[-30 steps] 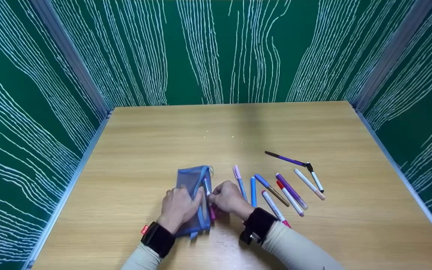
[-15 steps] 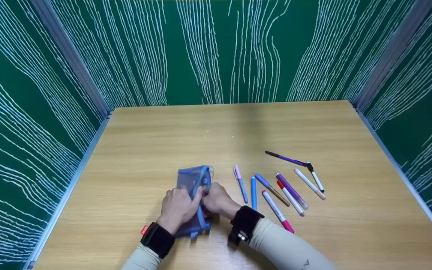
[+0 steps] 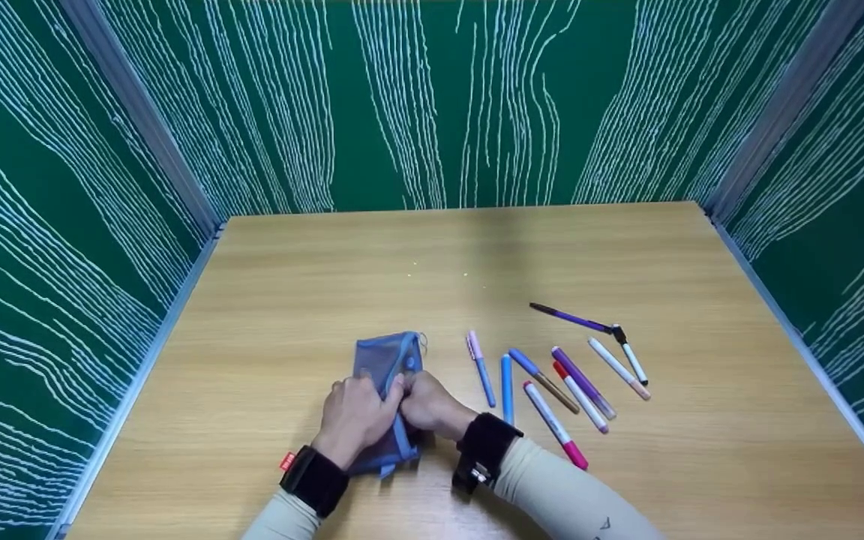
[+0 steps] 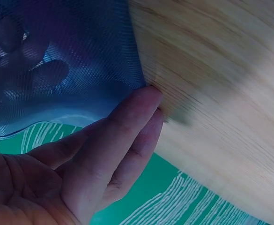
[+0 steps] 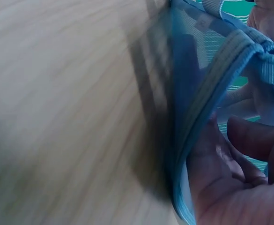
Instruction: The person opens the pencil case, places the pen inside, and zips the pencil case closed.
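Note:
A blue mesh pencil case point(image 3: 379, 356) lies at the front left of the table, its zipped side gaping to the right. My left hand point(image 3: 355, 416) grips it, the thumb by the zip; the left wrist view shows long fingers point(image 4: 122, 136) along the mesh. My right hand point(image 3: 432, 405) reaches in through the zip opening point(image 5: 221, 75). Its thumb point(image 5: 251, 138) and bent fingers show inside the case. Behind the mesh in the left wrist view, fingertips point(image 4: 50, 72) and a dim pinkish patch point(image 4: 57, 23) show. I cannot tell whether the right fingers still hold a marker.
Right of the case lie a lilac-capped pen point(image 3: 481, 367), a blue marker point(image 3: 507, 386), a blue-and-gold marker point(image 3: 544, 380), a purple marker point(image 3: 583, 381) and a pink-capped marker point(image 3: 556, 425). Several more pens lie farther right. Green panels point(image 3: 462, 105) surround the wooden table point(image 3: 312, 262).
My right hand has moved left, taking a white marker with a pink end from the case's edge into its opening. My left hand and the other pens stay put.

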Tool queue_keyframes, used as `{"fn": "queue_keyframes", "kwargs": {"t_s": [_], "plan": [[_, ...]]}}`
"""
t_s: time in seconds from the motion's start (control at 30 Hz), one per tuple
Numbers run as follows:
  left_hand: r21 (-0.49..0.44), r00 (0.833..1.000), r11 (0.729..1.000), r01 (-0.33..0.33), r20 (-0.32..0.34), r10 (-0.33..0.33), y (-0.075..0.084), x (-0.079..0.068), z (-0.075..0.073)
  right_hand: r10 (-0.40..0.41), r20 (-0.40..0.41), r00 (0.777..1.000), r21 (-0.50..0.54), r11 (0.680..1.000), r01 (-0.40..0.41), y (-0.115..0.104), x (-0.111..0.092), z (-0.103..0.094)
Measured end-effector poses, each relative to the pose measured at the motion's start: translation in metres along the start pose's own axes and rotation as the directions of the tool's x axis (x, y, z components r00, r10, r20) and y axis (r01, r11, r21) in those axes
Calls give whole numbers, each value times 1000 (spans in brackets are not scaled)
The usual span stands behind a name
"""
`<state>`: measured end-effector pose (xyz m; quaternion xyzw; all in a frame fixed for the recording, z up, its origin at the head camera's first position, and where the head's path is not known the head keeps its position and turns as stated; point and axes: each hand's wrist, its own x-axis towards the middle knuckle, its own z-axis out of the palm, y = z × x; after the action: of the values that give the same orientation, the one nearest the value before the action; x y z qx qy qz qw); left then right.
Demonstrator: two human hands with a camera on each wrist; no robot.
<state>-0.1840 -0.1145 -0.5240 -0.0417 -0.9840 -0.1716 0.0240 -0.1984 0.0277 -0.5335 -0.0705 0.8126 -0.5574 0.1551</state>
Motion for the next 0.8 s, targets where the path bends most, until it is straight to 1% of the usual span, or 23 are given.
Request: {"fn": "queue_keyframes", "kwargs": {"t_s": [0.27, 0.47, 0.6, 0.73, 0.8], "plan": [[3, 1000, 1000, 11, 15, -11, 1, 0, -1, 19, 8, 1000, 32, 999, -19, -1, -2, -5], [0, 1000, 1000, 13, 25, -13, 2, -1, 0, 70, 42, 997, 121, 990, -74, 0, -6, -13], [23, 1000, 1000, 14, 15, -14, 1, -1, 1, 91, 68, 994, 157, 982, -100, 0, -8, -20], [34, 1000, 999, 15, 10, -15, 1, -1, 1, 76, 79, 994, 160, 983, -88, 0, -10, -28], [33, 1000, 999, 15, 16, -16, 2, -1, 1, 56, 71, 996, 134, 989, -65, 0, -11, -31]]}}
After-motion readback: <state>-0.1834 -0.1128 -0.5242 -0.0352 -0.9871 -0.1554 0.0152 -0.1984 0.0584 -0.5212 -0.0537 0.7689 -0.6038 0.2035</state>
